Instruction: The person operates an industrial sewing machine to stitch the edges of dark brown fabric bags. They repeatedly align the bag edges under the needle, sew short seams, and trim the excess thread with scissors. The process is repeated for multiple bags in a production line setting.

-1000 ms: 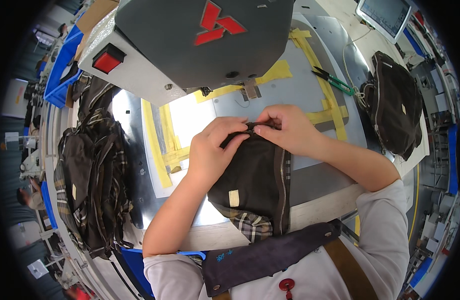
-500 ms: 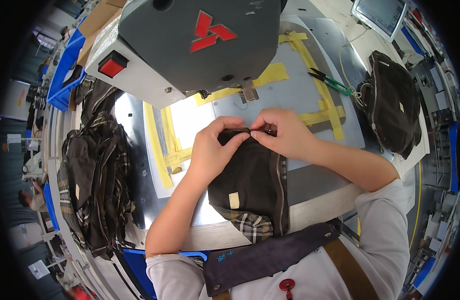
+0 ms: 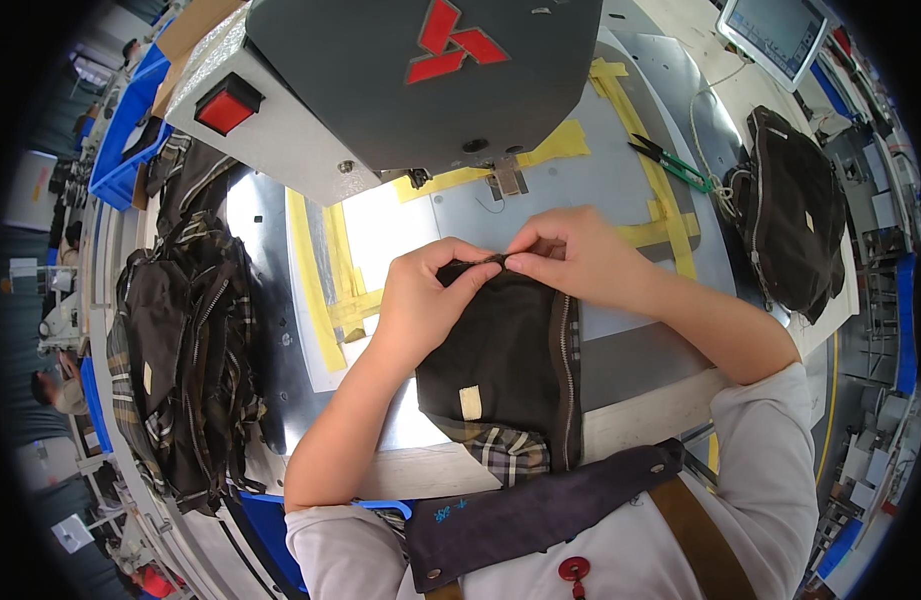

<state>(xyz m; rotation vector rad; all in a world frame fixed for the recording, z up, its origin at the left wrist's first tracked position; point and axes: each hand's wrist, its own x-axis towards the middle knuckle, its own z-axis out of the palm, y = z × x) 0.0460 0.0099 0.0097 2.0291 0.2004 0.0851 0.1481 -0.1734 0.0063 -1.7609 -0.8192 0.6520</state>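
Observation:
A dark brown fabric bag piece (image 3: 490,350) with a long metal zipper down its right side hangs toward me over the table edge. A small cream label and plaid cloth show at its lower part. My left hand (image 3: 425,295) pinches its far edge between thumb and fingers. Right beside it, my right hand (image 3: 570,255) pinches the same edge, the fingertips of both nearly touching. What lies folded between the fingertips is too small to make out. Just beyond my hands is the sewing machine head (image 3: 430,80), with its metal presser foot (image 3: 506,178) above the plate.
Several dark and plaid bag pieces (image 3: 185,360) are heaped at the left. Another dark bag (image 3: 795,215) lies at the right, near green-handled thread snips (image 3: 672,163). Yellow tape (image 3: 325,290) marks the metal plate. A screen (image 3: 775,35) stands far right; a blue bin (image 3: 130,140) far left.
My right hand has shifted slightly, its fingers now bunched closer at the bag's edge. My left hand keeps its pinch. The whole view has moved a little.

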